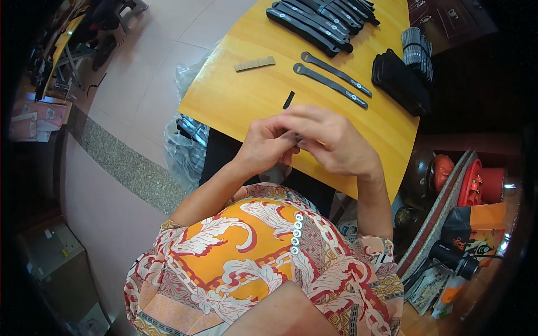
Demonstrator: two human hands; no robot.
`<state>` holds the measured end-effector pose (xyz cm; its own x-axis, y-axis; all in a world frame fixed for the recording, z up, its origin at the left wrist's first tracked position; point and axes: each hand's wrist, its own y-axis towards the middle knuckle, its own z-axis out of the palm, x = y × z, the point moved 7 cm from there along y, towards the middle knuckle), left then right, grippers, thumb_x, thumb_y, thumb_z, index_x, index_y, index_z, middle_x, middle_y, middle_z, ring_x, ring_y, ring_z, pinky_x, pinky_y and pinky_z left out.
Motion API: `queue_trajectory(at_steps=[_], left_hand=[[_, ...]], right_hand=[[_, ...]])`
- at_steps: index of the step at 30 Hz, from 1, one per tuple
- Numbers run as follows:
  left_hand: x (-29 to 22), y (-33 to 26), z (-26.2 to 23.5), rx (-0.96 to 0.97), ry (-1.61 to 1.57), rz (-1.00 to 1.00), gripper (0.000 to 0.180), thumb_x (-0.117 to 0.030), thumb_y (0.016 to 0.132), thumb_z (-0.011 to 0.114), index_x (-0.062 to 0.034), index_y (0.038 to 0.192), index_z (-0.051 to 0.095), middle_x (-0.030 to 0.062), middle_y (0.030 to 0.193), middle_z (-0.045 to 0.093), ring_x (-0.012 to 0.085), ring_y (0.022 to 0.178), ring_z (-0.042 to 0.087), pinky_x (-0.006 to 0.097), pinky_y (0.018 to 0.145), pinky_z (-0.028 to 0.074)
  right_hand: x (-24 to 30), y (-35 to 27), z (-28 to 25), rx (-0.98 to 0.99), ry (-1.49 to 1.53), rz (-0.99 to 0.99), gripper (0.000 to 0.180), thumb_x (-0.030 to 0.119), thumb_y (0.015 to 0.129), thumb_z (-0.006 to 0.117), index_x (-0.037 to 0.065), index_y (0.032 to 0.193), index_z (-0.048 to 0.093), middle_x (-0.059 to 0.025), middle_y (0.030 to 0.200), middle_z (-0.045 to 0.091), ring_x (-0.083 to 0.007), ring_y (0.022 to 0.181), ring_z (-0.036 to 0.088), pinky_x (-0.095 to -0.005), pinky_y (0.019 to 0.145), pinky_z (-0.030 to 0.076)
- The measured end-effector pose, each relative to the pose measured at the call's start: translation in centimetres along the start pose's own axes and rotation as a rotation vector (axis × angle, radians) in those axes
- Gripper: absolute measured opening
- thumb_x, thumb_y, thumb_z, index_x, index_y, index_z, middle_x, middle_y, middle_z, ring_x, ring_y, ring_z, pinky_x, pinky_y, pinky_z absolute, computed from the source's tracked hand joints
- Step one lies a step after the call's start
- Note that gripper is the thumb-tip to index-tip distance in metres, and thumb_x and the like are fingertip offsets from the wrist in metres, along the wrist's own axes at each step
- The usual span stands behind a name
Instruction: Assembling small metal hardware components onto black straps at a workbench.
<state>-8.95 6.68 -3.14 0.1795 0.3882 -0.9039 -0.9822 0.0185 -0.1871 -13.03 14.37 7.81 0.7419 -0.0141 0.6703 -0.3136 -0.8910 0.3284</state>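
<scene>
My left hand (262,144) and my right hand (339,143) meet above the near edge of the yellow table. Both are closed, fingertips pinched together on a small dark thing (297,137). My fingers cover most of it, so its kind cannot be made out. Just beyond them lies a short black strip (289,100). Farther off, two dark grey straps lie side by side, the nearer strap (330,85) and the farther strap (336,74), each with a rounded slotted end at the left and a small pale mark near the right end.
A tan notched strip (255,64) lies left of the straps. Stacked straps (314,25) fill the table's far part. A black bundle (399,81) and a grey banded bundle (419,53) sit at the right edge. Plastic bags (188,143) stand left; a cluttered shelf (443,213) is right.
</scene>
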Motion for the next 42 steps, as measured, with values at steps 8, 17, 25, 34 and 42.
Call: queue_trajectory(at_steps=[8, 17, 25, 34, 42], left_hand=[[-0.4, -0.6, -0.7, -0.008, -0.051, -0.009, 0.013, -0.01, 0.088, 0.055, 0.002, 0.092, 0.059, 0.0063, 0.068, 0.061, 0.0099, 0.048, 0.057, 0.02, 0.043, 0.044], [0.1, -1.9, -7.4, -0.127, -0.076, -0.039, 0.015, -0.011, 0.087, 0.056, 0.003, 0.092, 0.059, 0.0092, 0.067, 0.062, 0.0115, 0.043, 0.055, 0.02, 0.039, 0.043], [-1.2, -3.2, -11.3, -0.327, 0.001, 0.034, 0.015, -0.01, 0.086, 0.056, 0.003, 0.091, 0.059, 0.009, 0.064, 0.061, 0.0117, 0.043, 0.055, 0.022, 0.039, 0.045], [-1.9, -4.9, -16.3, -0.316, -0.074, 0.047, 0.015, -0.01, 0.088, 0.054, 0.0015, 0.096, 0.057, 0.0111, 0.07, 0.062, 0.0126, 0.046, 0.056, 0.022, 0.041, 0.046], [1.9, -2.8, -9.8, -0.176, -0.021, -0.097, 0.015, -0.012, 0.088, 0.056, 0.001, 0.095, 0.058, 0.0091, 0.068, 0.063, 0.0112, 0.048, 0.058, 0.02, 0.043, 0.047]], right_hand=[[0.9, -1.4, -0.7, 0.144, -0.29, 0.052, 0.014, -0.001, 0.067, 0.059, 0.002, 0.08, 0.054, -0.0131, 0.082, 0.057, -0.0307, 0.077, 0.058, -0.0381, 0.063, 0.046], [-3.4, -15.8, -15.7, -0.752, 0.06, 0.462, 0.005, 0.003, 0.086, 0.053, 0.001, 0.091, 0.054, -0.0012, 0.072, 0.053, -0.0068, 0.056, 0.045, -0.0193, 0.049, 0.035], [-5.3, -21.6, -18.2, -1.185, -0.061, 0.667, 0.013, 0.012, 0.088, 0.057, 0.0, 0.091, 0.056, -0.0029, 0.069, 0.051, -0.0075, 0.055, 0.044, -0.019, 0.046, 0.032], [-6.2, -19.8, -17.2, -1.166, 0.419, 0.545, 0.013, 0.006, 0.085, 0.057, 0.0, 0.096, 0.055, -0.0054, 0.073, 0.054, -0.0091, 0.057, 0.048, -0.0193, 0.045, 0.035], [-13.5, -12.9, -6.7, -1.123, 0.864, 0.714, 0.013, 0.003, 0.083, 0.057, -0.003, 0.093, 0.053, -0.0129, 0.077, 0.059, -0.0129, 0.058, 0.054, -0.021, 0.045, 0.04]])
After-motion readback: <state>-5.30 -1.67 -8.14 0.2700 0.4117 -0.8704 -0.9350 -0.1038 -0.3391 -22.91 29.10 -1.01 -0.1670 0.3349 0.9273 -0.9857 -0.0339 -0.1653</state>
